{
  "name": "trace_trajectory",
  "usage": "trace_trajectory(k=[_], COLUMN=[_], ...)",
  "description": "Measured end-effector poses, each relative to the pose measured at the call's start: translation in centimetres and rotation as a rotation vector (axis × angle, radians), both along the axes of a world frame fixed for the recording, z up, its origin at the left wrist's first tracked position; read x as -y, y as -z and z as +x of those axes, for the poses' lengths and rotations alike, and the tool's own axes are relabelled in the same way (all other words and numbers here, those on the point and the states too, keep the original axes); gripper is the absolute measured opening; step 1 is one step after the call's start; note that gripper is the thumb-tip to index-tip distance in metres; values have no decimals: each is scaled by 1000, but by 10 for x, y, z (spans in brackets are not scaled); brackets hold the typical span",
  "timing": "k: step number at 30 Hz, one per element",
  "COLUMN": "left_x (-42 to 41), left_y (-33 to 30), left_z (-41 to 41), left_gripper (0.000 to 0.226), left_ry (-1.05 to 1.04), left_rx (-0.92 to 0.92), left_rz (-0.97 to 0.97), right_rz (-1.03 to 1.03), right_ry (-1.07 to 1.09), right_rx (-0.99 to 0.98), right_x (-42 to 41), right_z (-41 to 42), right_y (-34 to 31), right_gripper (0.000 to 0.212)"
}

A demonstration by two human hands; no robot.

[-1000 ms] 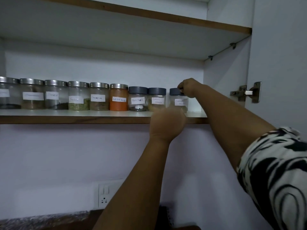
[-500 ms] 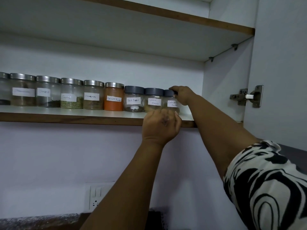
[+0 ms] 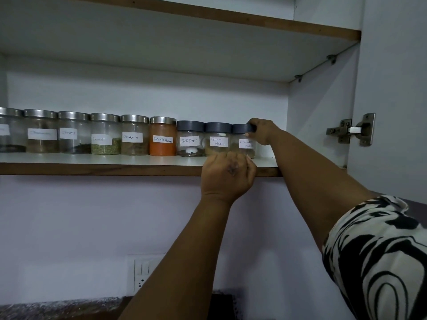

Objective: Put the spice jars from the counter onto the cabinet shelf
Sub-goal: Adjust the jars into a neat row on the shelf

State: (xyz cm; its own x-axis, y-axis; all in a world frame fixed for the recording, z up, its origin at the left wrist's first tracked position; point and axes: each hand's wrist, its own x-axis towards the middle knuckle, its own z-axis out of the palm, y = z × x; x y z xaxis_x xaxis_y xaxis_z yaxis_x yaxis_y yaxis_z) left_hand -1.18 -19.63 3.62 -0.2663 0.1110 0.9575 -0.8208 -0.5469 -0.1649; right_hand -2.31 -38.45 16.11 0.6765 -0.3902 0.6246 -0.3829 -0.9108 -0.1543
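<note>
The clear glass coriander jar with grey lid [image 3: 245,142] stands upright, label facing out, at the row's 3 o'clock end on the white wood-edged cabinet shelf [image 3: 115,164]. Right hand [image 3: 263,131] fingers clamp its lid; left hand [image 3: 227,175] fingers curl at its base, though whether they hold it cannot be told. Lilac wall [image 3: 69,227] below.

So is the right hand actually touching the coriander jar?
Touching. The head view shows the right hand gripping the dark lid of the coriander jar, its fingers wrapped over the lid's right edge with no gap.
</note>
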Motion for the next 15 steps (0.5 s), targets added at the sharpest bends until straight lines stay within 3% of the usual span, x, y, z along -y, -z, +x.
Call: trace_trajectory(k=[3,8,15], left_x=[0,-2,-7], left_y=[0,-1,-2], left_z=[0,-2,-7], left_gripper=[31,31,31], left_ry=[-1,4,63], left_rx=[-20,-62,-140], left_rz=[6,49,125], right_rz=[52,70,48], right_ry=[-1,-22,31], right_rx=[3,111,253], right_x=[-2,-18,-52], right_z=[-2,-3,-31], right_y=[2,2,6], right_gripper=[48,88,77])
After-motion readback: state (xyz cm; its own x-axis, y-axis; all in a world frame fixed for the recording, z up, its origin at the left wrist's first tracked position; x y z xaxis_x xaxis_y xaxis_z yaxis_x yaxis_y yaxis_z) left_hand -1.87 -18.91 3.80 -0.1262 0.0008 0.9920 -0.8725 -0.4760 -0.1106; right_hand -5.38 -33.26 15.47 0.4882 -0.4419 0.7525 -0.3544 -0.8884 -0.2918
